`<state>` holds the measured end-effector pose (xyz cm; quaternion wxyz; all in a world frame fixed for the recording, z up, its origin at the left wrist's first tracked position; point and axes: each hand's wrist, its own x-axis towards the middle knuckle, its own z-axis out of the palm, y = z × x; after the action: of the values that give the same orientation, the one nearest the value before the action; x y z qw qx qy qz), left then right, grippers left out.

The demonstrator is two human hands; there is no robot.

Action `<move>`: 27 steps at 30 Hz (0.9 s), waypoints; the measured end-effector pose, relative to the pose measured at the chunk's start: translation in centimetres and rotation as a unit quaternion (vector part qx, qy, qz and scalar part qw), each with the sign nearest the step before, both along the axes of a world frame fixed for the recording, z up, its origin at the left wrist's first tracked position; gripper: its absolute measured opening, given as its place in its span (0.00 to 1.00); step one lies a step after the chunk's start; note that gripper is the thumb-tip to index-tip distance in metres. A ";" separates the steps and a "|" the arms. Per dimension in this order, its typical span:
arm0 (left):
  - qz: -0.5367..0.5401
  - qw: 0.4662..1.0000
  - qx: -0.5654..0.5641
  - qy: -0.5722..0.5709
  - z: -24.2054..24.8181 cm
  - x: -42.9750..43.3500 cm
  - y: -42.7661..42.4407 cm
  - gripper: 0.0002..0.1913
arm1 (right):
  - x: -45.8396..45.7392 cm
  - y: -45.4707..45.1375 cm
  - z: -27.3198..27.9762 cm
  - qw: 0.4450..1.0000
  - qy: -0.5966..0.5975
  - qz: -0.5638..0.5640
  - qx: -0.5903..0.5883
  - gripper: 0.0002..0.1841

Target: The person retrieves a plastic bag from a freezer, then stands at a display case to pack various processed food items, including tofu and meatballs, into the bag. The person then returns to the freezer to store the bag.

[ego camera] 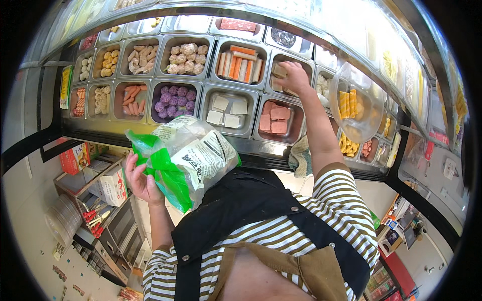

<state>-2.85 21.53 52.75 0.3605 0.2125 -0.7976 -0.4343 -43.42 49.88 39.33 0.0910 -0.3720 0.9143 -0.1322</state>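
My left hand (143, 178) supports a clear plastic food bag (199, 150) with green panels and printed writing. The bag rests between my chest and the counter's front edge; what is inside is hard to make out. Over a steel pan (308, 69) at the right of the middle row, my right hand (295, 77) pinches a beige block (279, 70). More pale pieces lie beneath those fingers, partly hidden. Just in front are a pan of pink luncheon-meat-like slabs (278, 118) and one of white square slabs (231, 120). Crab sticks (241, 64) fill the pan to the left.
Purple balls (175, 98), small sausages (133, 98) and whitish balls (188, 58) occupy other pans. A transparent plastic lid or tray (359, 124) overhangs the right side. A cloth (300, 156) hangs at the front edge. Glass shelving (241, 8) arches above the back pans.
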 end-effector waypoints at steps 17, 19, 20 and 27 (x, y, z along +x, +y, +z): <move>-0.001 1.000 -0.001 0.006 0.0 0.2 0.1 0.13 | 0.8 -1.9 -2.1 0.985 0.029 0.055 0.163 0.19; 0.001 1.000 0.004 0.008 -0.1 0.2 0.1 0.14 | 0.8 -1.7 -2.3 0.986 0.040 0.052 0.152 0.17; 0.004 1.000 0.006 0.009 -0.1 0.2 0.2 0.14 | 1.0 -1.7 -1.9 0.986 0.045 0.056 0.149 0.17; -0.010 1.000 0.001 0.007 0.1 0.2 0.0 0.12 | 0.6 -1.0 -2.6 0.992 0.047 0.047 0.109 0.15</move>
<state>-2.66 21.55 52.86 0.3615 0.2012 -0.7970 -0.4401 -42.81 48.86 36.69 0.0941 -0.4079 0.9081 -0.0102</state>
